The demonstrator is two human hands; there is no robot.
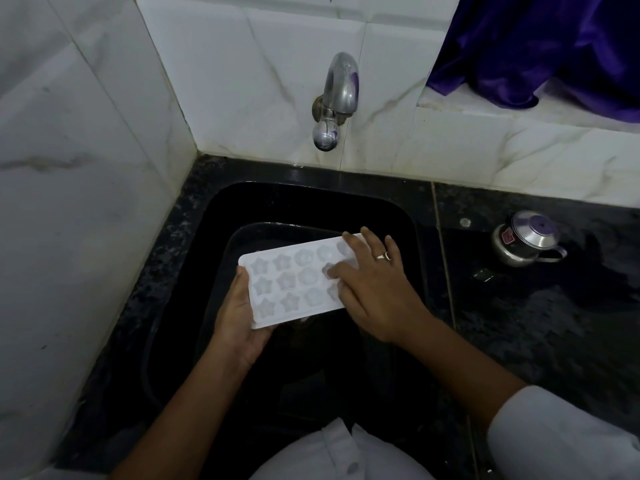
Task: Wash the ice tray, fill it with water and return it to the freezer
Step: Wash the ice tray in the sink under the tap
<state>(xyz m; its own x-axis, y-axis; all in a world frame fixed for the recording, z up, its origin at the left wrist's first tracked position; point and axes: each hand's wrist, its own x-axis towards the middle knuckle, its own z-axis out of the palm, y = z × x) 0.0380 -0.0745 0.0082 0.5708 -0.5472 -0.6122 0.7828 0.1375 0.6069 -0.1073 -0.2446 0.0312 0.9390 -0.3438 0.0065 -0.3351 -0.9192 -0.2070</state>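
A white ice tray (291,284) with star-shaped and round cavities is held level over the black sink (263,209). My left hand (239,317) grips its near left end, thumb on top and fingers underneath. My right hand (372,285) lies flat over the tray's right end, fingers spread and pressing on the cavities; a ring shows on one finger. A metal tap (337,98) juts from the white tiled wall above the sink, with no water visibly running from it.
A black granite counter (540,306) surrounds the sink. A small steel pot with a lid (528,239) stands on it to the right. Purple cloth (540,46) hangs over a ledge at the upper right. White marble walls close in the left and back.
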